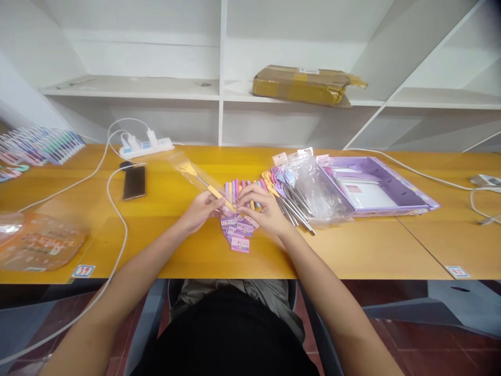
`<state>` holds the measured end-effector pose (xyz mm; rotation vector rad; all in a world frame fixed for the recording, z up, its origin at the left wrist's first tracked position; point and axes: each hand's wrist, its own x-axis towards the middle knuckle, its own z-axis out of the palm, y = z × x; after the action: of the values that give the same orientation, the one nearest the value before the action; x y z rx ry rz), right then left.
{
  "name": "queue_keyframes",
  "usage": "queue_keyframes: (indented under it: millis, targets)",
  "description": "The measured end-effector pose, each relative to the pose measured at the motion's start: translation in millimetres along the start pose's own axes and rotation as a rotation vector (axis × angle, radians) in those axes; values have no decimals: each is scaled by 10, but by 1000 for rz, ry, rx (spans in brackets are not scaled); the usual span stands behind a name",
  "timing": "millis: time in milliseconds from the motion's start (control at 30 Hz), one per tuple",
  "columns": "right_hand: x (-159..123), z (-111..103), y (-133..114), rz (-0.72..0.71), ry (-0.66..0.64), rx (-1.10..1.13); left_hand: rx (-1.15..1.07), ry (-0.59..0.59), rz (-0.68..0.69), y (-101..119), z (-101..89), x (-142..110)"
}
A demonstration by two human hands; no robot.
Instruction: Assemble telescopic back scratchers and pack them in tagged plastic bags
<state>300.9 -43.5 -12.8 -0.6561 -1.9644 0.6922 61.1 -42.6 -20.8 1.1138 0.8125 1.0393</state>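
One scratcher (214,191), in one bag (180,161), is grasped above the bench (274,261) by the left hand's (203,210) fingers; whether its handle end is gripped by the right hand (263,209) cannot be told. Several overlapping cards (240,244), one tray (391,209) and one phone (134,183) are seen around.

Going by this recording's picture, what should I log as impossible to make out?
All in the head view:
Purple cards: print too small to read.
Row of coloured pieces: partly hidden by the right hand.
Right hand: whether it pinches the clear sleeve is too small to tell.
Orange packet: cut off by the left edge, lettering blurred.
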Motion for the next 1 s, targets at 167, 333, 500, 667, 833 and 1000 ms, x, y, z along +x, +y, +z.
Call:
queue_keyframes:
  millis: [167,333,500,667,833,1000]
  targets:
    - [5,85,14,47,7,-35,29,-21,-21,-52,51,-20]
    - [-9,136,22,85,26,-56,77,-83,-4,-86,99,-31]
    - [-29,177,40,157,52,9,135,-122,10,-104,126,-37]
    - [-28,243,47,349,97,275,124,-98,7,-96,106,-30]
    - [3,277,22,436,98,467,151,-109,34,-96,70,-5]
    - [24,317,75,450,151,514,156,-132,37,-103,45,11]
